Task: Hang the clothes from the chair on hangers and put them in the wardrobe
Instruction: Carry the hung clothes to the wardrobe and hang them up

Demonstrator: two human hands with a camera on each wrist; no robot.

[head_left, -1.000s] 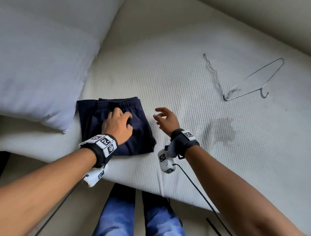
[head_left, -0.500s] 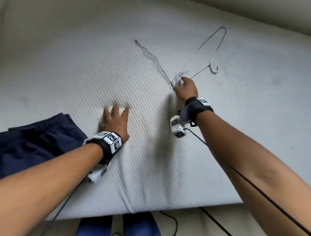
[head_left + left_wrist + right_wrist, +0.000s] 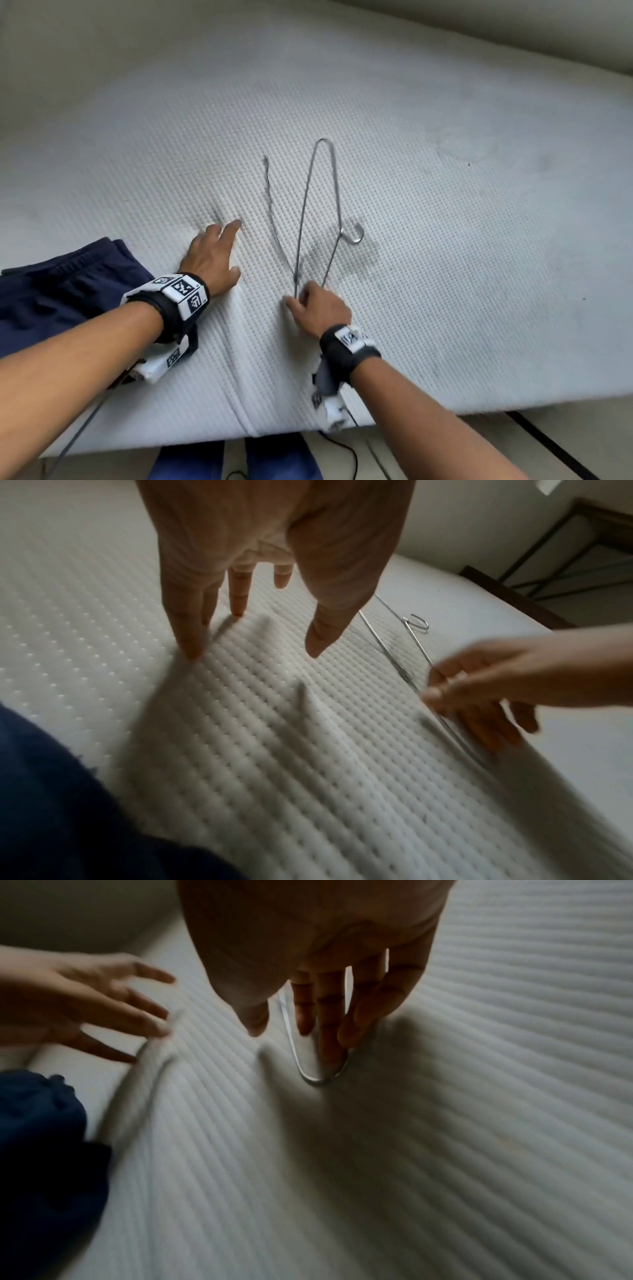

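1. On the white quilted mattress (image 3: pixel 428 240) near its front edge, our right hand (image 3: pixel 320 310) has straight fingers (image 3: pixel 329 1031) inside the near corner of the thin metal wire hanger (image 3: pixel 318 192), pressing rather than gripping.
2. Our left hand (image 3: pixel 210 258) lies flat, fingers spread, on the bare cover.
3. The folded navy garment (image 3: pixel 61 294) lies at the left, just beside that wrist.
4. We judge it best to slide the hanger flat beside the garment, hook pointing away, before curling the fingers round the wire.

A thin shiny metal wire hanger (image 3: pixel 318 209) is being seen on a white, matt, dotted-textured mattress (image 3: pixel 445 274); the dark blue cloth garment (image 3: pixel 61 294) is looking soft.
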